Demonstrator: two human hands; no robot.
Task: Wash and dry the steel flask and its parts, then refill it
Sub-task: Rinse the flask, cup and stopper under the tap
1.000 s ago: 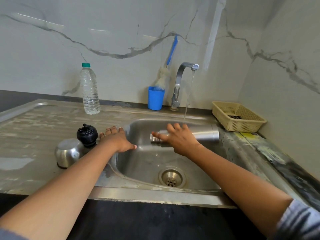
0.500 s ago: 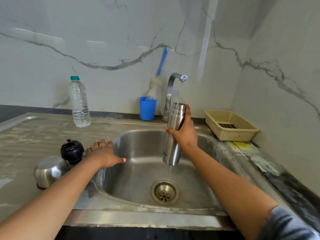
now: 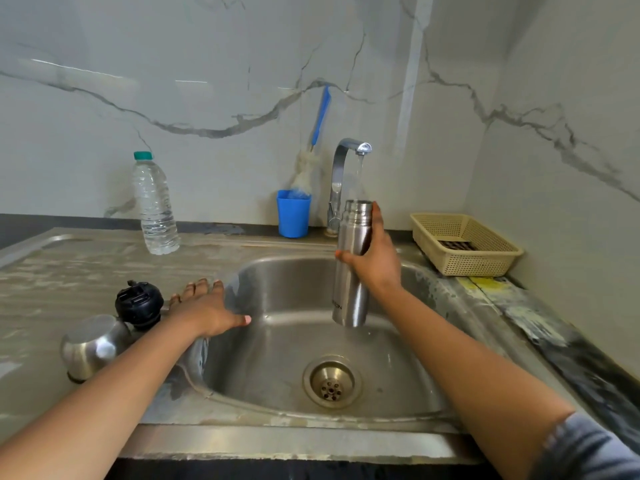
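My right hand point(image 3: 375, 261) grips the steel flask point(image 3: 349, 289) upright over the sink point(image 3: 294, 344), its open mouth right under the tap point(image 3: 346, 157). Water runs from the spout into the flask. My left hand point(image 3: 204, 306) rests flat with straight fingers on the sink's left rim and holds nothing. Just left of that hand stands the flask's black stopper point(image 3: 139, 304). The steel cap cup point(image 3: 91, 346) sits upside down in front of the stopper on the drainboard.
A plastic water bottle point(image 3: 154, 206) stands at the back left of the drainboard. A blue cup point(image 3: 293, 213) holding a bottle brush point(image 3: 317, 140) is left of the tap. A beige basket point(image 3: 464, 242) sits at the right. The drain point(image 3: 332, 381) is open.
My right hand turned the flask from lying sideways in the sink to upright and lifted it under the running tap. My left hand stayed on the rim.
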